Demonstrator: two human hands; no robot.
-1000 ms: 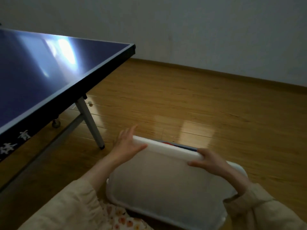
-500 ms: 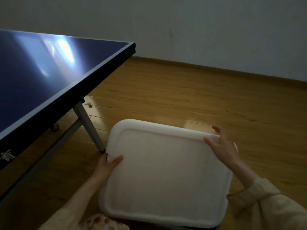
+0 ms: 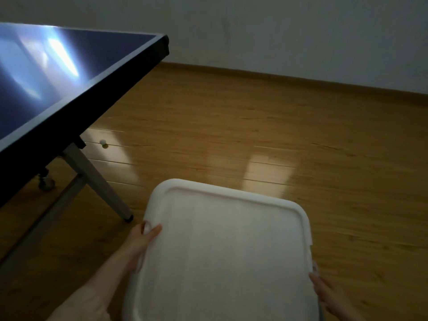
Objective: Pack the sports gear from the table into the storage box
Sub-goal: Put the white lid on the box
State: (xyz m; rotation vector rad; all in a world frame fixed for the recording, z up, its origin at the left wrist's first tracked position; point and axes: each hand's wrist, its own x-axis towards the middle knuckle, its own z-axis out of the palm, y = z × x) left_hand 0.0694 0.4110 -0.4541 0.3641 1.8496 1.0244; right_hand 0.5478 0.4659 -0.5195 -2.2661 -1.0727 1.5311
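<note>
The box [image 3: 315,272] is sitting on the wood floor [image 3: 254,126] beside the table [image 3: 58,72], and its white lid [image 3: 222,251] is lying flat over it, hiding nearly all of the box and whatever is packed inside. The left hand [image 3: 139,242] is gripping the lid's left rim, thumb lying on top and the fingers curling under the edge. The right hand [image 3: 328,295] is resting against the lid's lower right edge; it is partly cut off by the frame, so whether it is gripping or only touching cannot be told.

The lid is looking like thin, stiff, smooth plastic, probably light and a little springy, so it is likely flexing if pushed in the middle. The raised rim is the better place to hold and press, working round the corners rather than the flat panel. The box is probably heavier with gear in it, and the smooth sides may be slippery, so lifting from under the rim on both sides seems safest.

A small white ball [image 3: 102,142] is lying on the floor near the table leg [image 3: 97,181], well apart from the box.
</note>
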